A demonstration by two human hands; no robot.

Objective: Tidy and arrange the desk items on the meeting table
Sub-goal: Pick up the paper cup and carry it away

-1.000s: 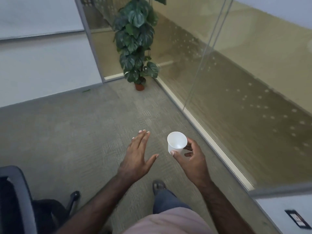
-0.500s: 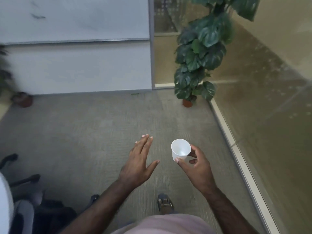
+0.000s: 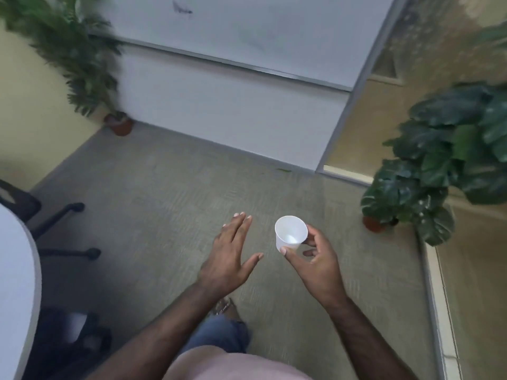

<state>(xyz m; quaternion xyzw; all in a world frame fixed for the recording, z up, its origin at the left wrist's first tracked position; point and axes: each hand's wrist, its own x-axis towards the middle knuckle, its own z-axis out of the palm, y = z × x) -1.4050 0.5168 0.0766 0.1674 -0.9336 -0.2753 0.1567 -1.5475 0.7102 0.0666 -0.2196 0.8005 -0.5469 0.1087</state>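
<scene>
We hold a white paper cup (image 3: 290,233) upright in our right hand (image 3: 315,263) above the carpet, while our left hand (image 3: 229,260) hovers beside it, fingers spread wide and holding nothing.

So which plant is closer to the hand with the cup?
The big-leaved plant on the right. It stands near the right hand holding the cup; the feathery plant is far off in the left corner.

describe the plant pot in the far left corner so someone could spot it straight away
Follow the whiteboard wall left to where it meets the yellow wall. On the carpet there stands a small terracotta pot holding a feathery, palm-like plant; the plant on the right has broad, dark leaves instead.
</scene>
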